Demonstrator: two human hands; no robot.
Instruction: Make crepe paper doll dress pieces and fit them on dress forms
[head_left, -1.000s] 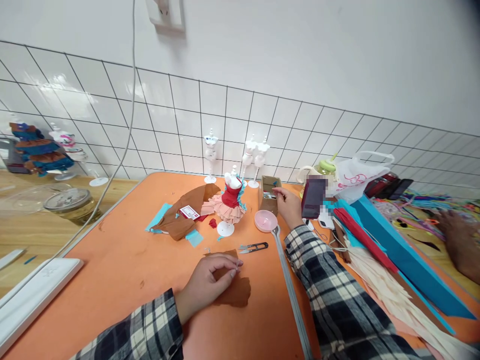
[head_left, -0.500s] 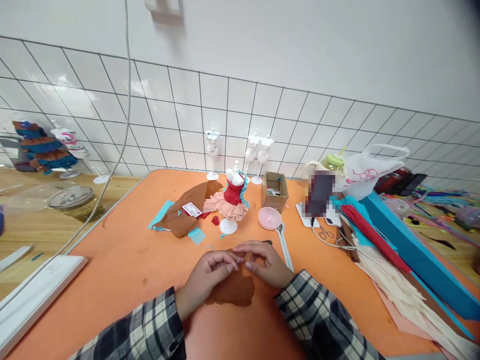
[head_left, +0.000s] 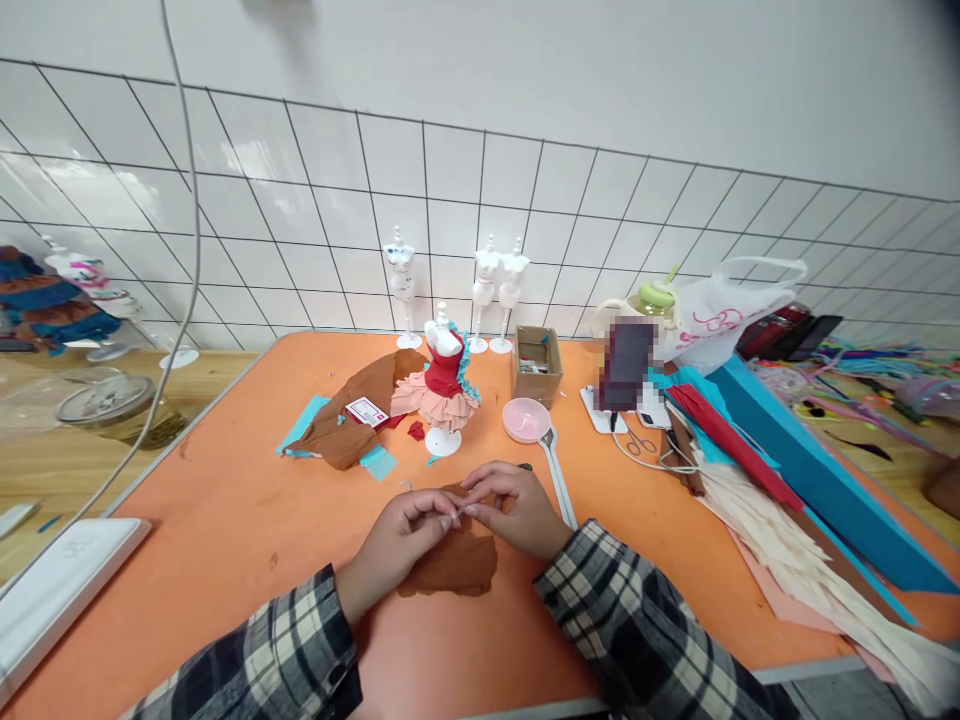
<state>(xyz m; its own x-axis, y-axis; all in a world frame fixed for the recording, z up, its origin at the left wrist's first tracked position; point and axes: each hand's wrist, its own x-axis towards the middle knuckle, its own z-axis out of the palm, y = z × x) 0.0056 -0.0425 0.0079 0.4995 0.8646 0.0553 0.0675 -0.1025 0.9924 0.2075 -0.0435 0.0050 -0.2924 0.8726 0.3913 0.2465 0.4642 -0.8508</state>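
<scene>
The orange table [head_left: 217, 520] has scraps and gear gathered around the little dress form [head_left: 444, 375], so I'd worry that anything dropped could get lost among them. Just left of the form lies the large brown cloth [head_left: 375, 390]; a careless pull on it might catch the skirt and topple the stand. Both hands work on the near side of the form. The left hand [head_left: 390, 545] has thumb and finger drawn together over something, and the right hand [head_left: 517, 512] bends its fingertips in to meet them, though from here I can't tell whether it grips. Below them, directly nearer than the form, the brown piece [head_left: 457, 568] rests on the tabletop; a dragging wrist might shift or crease it. The pink bowl [head_left: 526, 420], right of the form, could tip if a sleeve swept back. Smallest of all, the pale thing [head_left: 459, 511] at the fingertips would probably slip away should the left pinch slacken.
</scene>
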